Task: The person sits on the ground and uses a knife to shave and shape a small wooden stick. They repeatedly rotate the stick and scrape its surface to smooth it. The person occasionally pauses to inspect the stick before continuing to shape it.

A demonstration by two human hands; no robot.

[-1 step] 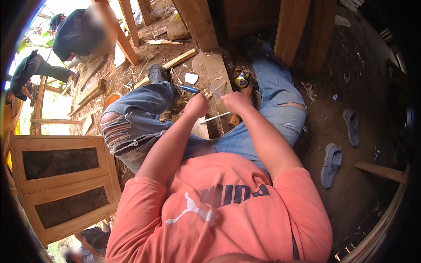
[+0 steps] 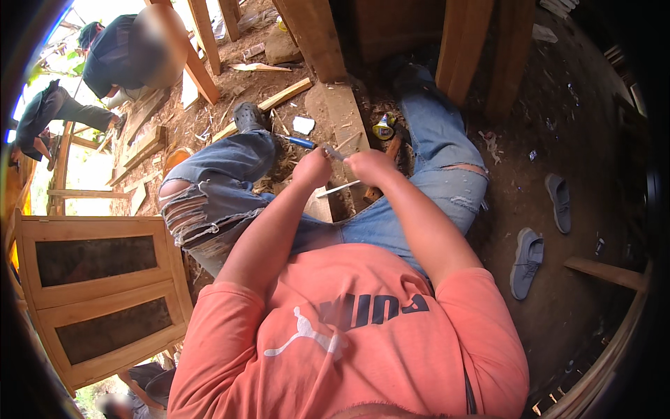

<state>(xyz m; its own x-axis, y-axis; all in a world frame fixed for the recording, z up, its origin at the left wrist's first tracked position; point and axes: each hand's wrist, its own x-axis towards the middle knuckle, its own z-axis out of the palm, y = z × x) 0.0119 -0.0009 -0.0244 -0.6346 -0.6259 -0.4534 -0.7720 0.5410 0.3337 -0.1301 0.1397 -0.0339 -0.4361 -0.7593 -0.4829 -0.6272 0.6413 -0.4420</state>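
Note:
In front of my lap, both fists are close together over a wooden plank (image 2: 347, 115). My left hand (image 2: 312, 168) is closed; what its fingers hold is hidden. A flat grey blade (image 2: 334, 152) spans the gap between the fists, its near end at my closed right hand (image 2: 370, 168), which appears to grip it. Below the right hand a thin white stick (image 2: 338, 188) slants down to the left; whether that hand holds it I cannot tell. Just beyond my left hand is a blue-handled tool (image 2: 301, 142). A thin wood sliver (image 2: 350, 140) shows over the plank.
A small yellow-labelled can (image 2: 383, 128) and a wooden piece (image 2: 393, 151) are near my right leg. Wooden posts (image 2: 464, 52) rise ahead. A panelled wooden frame (image 2: 101, 300) stands at left, grey shoes (image 2: 527, 264) at right. Another person (image 2: 115, 52) works at far left.
My right hand has shifted slightly left, closer to my left hand. The grey blade has moved down and left with it, nearer the left fist. My left hand has hardly moved.

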